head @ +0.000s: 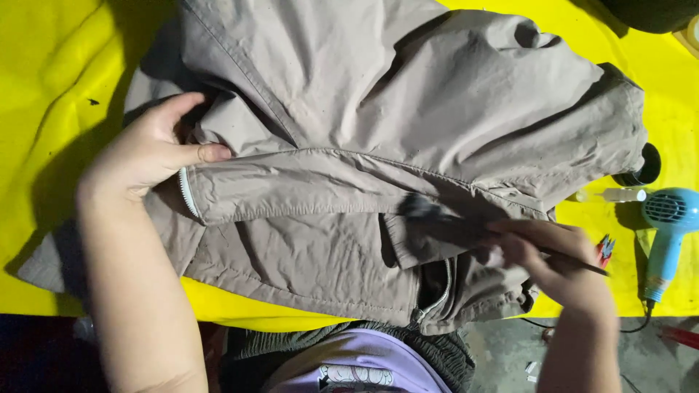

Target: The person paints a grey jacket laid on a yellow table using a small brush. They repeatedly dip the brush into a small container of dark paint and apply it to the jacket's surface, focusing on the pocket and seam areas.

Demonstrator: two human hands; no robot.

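Observation:
A crumpled beige jacket (378, 109) with a white zipper lies spread over a yellow cloth (44, 87). My left hand (149, 149) grips a fold of the jacket at its left side, thumb pressed on the seam next to the zipper end. My right hand (557, 262) holds a thin dark-bristled brush (437, 215), blurred with motion, its bristles against the jacket near the front zipper and a pocket opening.
A light blue hair dryer (666, 225) lies on the cloth at the right edge, beside a small clear bottle (615, 195) and a black round lid (644, 166). Small red and blue clips (604, 249) sit by my right hand. The table's front edge runs below the jacket.

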